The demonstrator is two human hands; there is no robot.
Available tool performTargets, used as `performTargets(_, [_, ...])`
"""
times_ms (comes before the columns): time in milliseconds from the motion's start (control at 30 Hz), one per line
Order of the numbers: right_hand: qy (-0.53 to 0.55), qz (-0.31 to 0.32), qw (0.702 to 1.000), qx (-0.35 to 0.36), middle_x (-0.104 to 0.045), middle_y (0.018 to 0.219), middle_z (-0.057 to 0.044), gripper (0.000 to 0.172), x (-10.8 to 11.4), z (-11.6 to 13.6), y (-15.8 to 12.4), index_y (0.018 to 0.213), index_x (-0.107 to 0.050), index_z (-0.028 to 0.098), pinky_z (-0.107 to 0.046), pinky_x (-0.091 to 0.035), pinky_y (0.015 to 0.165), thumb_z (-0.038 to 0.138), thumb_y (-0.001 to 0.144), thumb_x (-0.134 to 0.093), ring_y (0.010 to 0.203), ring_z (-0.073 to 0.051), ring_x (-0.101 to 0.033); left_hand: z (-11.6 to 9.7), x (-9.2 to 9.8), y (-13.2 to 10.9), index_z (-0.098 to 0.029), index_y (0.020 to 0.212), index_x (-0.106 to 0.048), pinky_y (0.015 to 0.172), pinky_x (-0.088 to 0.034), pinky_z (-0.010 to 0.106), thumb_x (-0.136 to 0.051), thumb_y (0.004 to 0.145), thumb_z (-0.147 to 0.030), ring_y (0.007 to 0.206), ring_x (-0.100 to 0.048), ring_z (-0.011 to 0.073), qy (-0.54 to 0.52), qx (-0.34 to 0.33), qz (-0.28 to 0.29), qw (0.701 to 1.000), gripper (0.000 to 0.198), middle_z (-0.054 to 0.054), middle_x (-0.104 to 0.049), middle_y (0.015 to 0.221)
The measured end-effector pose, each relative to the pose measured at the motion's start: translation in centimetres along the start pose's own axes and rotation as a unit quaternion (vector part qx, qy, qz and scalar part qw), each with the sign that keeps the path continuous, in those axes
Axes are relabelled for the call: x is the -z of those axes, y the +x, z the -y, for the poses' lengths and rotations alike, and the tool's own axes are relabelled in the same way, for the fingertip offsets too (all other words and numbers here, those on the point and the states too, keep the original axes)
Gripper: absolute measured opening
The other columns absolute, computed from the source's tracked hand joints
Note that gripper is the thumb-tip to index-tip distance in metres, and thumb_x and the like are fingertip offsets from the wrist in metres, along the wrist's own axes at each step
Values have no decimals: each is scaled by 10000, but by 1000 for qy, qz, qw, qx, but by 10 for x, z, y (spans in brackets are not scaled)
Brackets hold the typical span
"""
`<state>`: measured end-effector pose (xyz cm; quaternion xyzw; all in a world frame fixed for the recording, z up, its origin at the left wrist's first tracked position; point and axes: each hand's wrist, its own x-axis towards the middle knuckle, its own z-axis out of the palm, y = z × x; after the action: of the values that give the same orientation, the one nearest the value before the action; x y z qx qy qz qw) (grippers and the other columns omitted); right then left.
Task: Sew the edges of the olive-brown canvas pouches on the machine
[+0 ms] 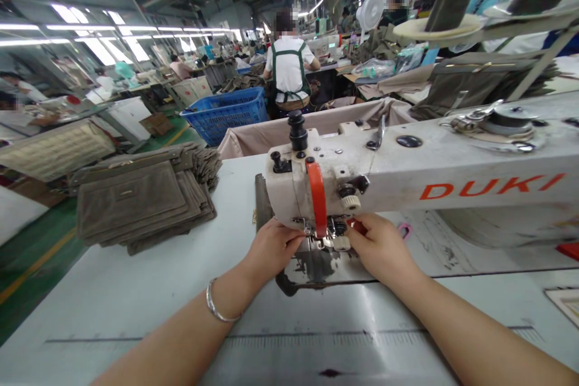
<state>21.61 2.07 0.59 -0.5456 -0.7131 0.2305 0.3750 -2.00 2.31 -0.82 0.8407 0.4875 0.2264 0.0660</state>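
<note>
**Head camera, what's at the hands?**
The left hand [271, 247] and the right hand [377, 247] sit either side of a small steel presser foot [341, 243] on a white DUKI industrial sewing machine [407, 184]. Both are half-curled, with the fingers pointing inward, under the machine head.

**Gripping anything?**
Can't tell. The fingertips are partly hidden behind a curved orange-red guard [318, 199]. A small red piece [357, 227] shows at the right hand's fingers, too small to name.

**Anything on the arms?**
A thin silver bangle [217, 301] around the left wrist.

**And the work surface?**
A long pale grey desk [136, 277] with a printed ruler scale [316, 341] near the person's edge. A dark-stained steel needle plate [312, 266] lies just below the hands. Left of the machine, a folded stack of olive-brown fabric panels [140, 208] rests on the desk, touching neither hand.

**Beyond the machine?**
A beige cloth-lined bin [312, 122] and a blue plastic crate [224, 114]. Past them, a co-worker [288, 66] in a white shirt and green apron sits with their back turned, and a white fan [371, 12] stands further right.
</note>
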Motion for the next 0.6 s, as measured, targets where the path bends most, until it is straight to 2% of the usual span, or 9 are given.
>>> performTargets(267, [-2, 10, 1000, 14, -517, 555, 17, 235, 3, 1, 3, 655, -581, 196, -261, -300, 516, 321, 843, -515, 532, -149, -476, 3, -2, -3, -250, 987, -756, 903, -538, 407, -610, 893, -218, 977, -670, 241, -9, -12, 3, 1000, 176, 27, -750, 1005])
performTargets(400, [-7, 14, 999, 35, -529, 556, 17, 155, 5, 3, 3, 701, -606, 194, -256, -301, 502, 278, 805, -528, 513, -146, -471, 2, -1, -3, -249, 985, -756, 891, -546, 398, -608, 892, -206, 964, -676, 237, -9, -10, 5, 1000, 180, 28, -753, 992])
performTargets(600, [-19, 13, 998, 50, -542, 579, 7, 142, 4, 6, 1, 723, -619, 190, -259, -311, 521, 239, 802, -511, 542, -151, -486, 1, 2, 0, -257, 980, -755, 866, -550, 394, -606, 891, -193, 919, -686, 234, -4, -11, 26, 1000, 185, 14, -761, 960])
